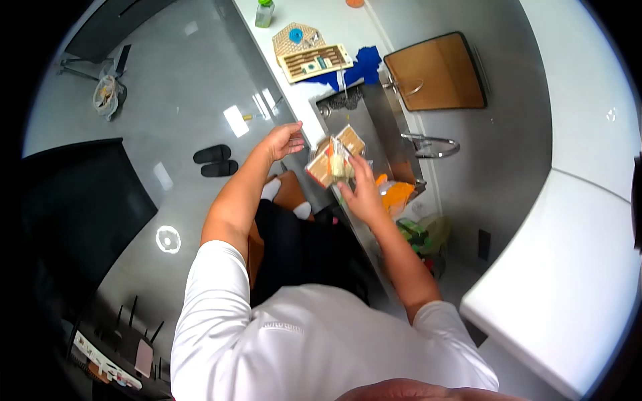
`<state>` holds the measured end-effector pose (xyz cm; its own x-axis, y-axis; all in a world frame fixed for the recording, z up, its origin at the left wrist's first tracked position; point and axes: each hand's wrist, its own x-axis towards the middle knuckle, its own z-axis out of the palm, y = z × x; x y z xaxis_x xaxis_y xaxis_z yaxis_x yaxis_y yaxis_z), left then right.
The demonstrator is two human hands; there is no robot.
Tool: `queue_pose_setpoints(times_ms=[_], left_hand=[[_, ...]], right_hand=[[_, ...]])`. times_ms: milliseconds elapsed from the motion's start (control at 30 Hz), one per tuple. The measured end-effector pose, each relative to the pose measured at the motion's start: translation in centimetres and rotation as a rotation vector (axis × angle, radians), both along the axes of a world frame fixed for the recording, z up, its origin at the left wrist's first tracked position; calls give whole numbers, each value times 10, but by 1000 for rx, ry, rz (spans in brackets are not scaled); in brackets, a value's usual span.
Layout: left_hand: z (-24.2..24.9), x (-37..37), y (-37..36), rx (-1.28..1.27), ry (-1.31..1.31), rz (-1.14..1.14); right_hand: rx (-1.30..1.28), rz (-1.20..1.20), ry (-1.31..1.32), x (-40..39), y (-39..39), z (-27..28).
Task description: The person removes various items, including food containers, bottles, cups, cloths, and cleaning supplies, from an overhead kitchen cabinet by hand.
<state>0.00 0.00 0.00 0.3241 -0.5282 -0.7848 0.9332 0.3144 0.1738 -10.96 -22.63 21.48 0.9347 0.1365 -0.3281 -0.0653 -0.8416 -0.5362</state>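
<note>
At the counter's front edge, my right hand (364, 197) has its fingers and thumb closed about a clear plastic packet (337, 160) with pale yellowish contents and an orange strip. Under the packet lies a flat tan, wood-coloured piece (319, 172) with a reddish edge; I cannot make out what it is. It sits by the near side of the steel sink (374, 127). My left hand (284, 142) is apart from the packet, to its left, held over the counter edge with fingers spread and nothing in them.
Orange plastic bag (396, 195) and green bags (421, 234) lie right of the sink. Beyond the sink are a tap (431, 146) and a brown board (438, 72). Leftward on the counter (294, 93) are a blue cloth (364, 67), a divided tray (315, 63) and a green-capped bottle (264, 13).
</note>
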Motion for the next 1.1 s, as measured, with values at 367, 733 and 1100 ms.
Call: queue_pose_setpoints(times_ms=[367,733,1100], left_hand=[[149,-75,41,138,-297,-151],[386,-67,-75,129,-1054,-589],[493,-69,-210,-39,-1351,-665]], right_hand=[[-2,75,-186,-11,-2,72],[-188,-75,-256,-40,-123,270],[-414,-663,-1082,-51,-251,406]])
